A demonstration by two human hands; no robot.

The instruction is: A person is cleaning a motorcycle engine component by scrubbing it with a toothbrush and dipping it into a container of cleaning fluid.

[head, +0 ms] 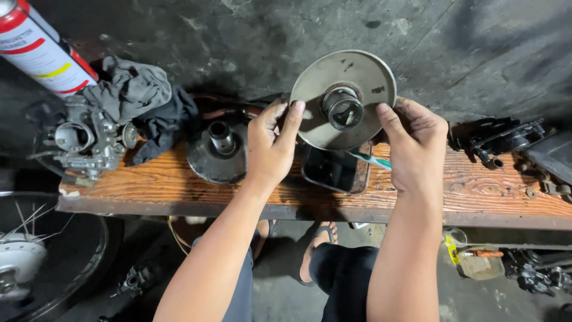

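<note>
Wall: a dark, stained concrete wall fills the top of the view behind everything.
Bench: a worn orange wooden plank runs across the middle, with a dark metal edge along its front.
Wheel: a spoked wheel with a black tyre sits low at the left, below the plank.
Disc: a round grey metal disc with a short tube-like hub at its centre is held up above the plank, its face tilted toward the camera, in front of the wall.
Left hand: the left hand grips the disc's left rim, thumb and forefinger pinching the edge, the other fingers curled behind it.
Right hand: the right hand holds the right rim, thumb pressed on the front face, the other fingers folded behind and hidden.
Rags: grey and dark rags lie bunched at the back left of the plank.
Carburettor: a grey metal carburettor rests at the plank's left end, just beside the rags.
Bell part: a dark round part with a centre shaft stands on the plank, just left of the left hand.
Spray can: a white and red spray can leans in at the top left.
Phone: a dark phone lies flat on the plank under the disc.
Black parts: dark metal parts sit at the plank's right end.
</note>
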